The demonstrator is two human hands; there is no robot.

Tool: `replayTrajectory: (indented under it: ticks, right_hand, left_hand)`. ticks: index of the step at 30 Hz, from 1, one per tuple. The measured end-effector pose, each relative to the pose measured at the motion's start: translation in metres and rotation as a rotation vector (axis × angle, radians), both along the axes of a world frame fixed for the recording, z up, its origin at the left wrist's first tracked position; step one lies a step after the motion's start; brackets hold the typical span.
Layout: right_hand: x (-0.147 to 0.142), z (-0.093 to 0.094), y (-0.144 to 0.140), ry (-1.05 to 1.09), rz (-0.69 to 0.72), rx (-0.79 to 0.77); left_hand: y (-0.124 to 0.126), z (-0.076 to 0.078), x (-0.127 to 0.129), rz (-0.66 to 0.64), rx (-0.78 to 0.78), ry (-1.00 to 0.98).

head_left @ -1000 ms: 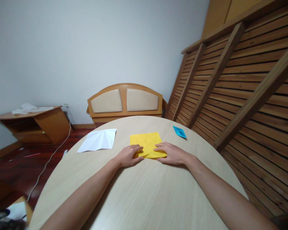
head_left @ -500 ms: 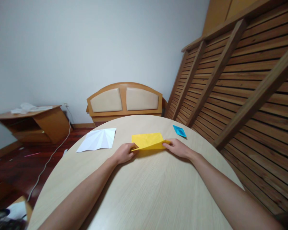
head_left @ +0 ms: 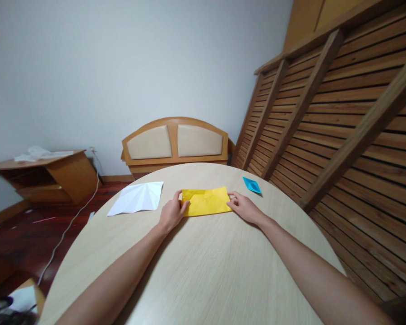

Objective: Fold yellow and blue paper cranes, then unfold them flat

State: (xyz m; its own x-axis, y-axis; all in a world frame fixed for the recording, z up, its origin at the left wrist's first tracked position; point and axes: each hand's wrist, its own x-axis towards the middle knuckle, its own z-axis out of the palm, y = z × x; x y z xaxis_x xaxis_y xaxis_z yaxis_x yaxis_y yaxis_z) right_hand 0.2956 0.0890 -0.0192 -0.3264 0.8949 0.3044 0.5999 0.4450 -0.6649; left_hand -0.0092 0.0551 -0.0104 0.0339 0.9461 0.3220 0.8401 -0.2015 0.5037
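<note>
A sheet of yellow paper, creased and wider than it is deep, lies on the round table between my hands. My left hand grips its left edge, the thumb on top and the fingers at the upper left corner. At the right edge, my right hand pinches the paper between thumb and fingers. Left of my left hand rests a white sheet with fan-like creases. A small blue folded paper boat sits beyond my right hand.
The round pale wood table fills the foreground. A headboard stands behind it, and a slatted wooden frame leans along the right side. On the left are a low desk and a white cable on the floor.
The near edge of the yellow paper, lifted before, now lies down on the table. My left hand has shifted slightly left and up along its edge; my right fingers have regripped.
</note>
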Motion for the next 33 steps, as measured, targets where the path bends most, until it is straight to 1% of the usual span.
replayTrajectory:
  ticks: [2, 3, 5, 7, 8, 10, 13, 15, 18, 20, 23, 27, 30, 33]
  right_hand:
    - [-0.001, 0.003, -0.002, -0.091, -0.068, 0.077]
    - [-0.003, 0.005, -0.004, -0.139, -0.102, 0.129]
    - [-0.008, 0.01, -0.009, -0.222, -0.163, 0.241]
    - [-0.017, 0.014, -0.015, -0.281, -0.186, 0.322]
    - [-0.022, 0.015, -0.019, -0.297, -0.165, 0.333]
    - [-0.032, 0.015, -0.026, -0.317, -0.061, 0.304]
    - [-0.043, 0.011, -0.034, -0.381, 0.137, 0.194]
    - [-0.045, 0.008, -0.036, -0.411, 0.202, 0.129]
    - [-0.043, 0.007, -0.035, -0.405, 0.21, 0.107]
    - [-0.042, 0.008, -0.035, -0.397, 0.213, 0.136]
    - [-0.044, 0.01, -0.034, -0.394, 0.231, 0.22]
    - [-0.051, 0.013, -0.033, -0.396, 0.241, 0.329]
    - [-0.052, 0.015, -0.031, -0.384, 0.227, 0.352]
    - [-0.047, 0.019, -0.028, -0.334, 0.185, 0.371]
  left_hand:
    - [-0.002, 0.0, 0.002, 0.009, 0.109, 0.043]
    - [-0.003, 0.0, 0.002, -0.011, 0.178, 0.063]
    - [-0.004, -0.001, 0.004, -0.111, 0.281, 0.114]
    - [-0.005, -0.003, 0.006, -0.242, 0.281, 0.176]
    - [-0.006, -0.004, 0.008, -0.301, 0.248, 0.204]
    - [-0.007, -0.005, 0.01, -0.385, 0.165, 0.249]
    - [-0.009, -0.006, 0.013, -0.443, 0.082, 0.281]
    - [-0.01, -0.004, 0.013, -0.459, 0.073, 0.293]
    - [-0.012, 0.0, 0.014, -0.472, 0.086, 0.315]
    - [-0.012, 0.002, 0.015, -0.471, 0.089, 0.341]
    - [-0.013, 0.005, 0.018, -0.44, 0.097, 0.395]
    - [-0.015, 0.006, 0.023, -0.421, 0.181, 0.446]
    - [-0.017, 0.005, 0.025, -0.398, 0.266, 0.367]
    - [-0.018, 0.005, 0.023, -0.379, 0.328, 0.127]
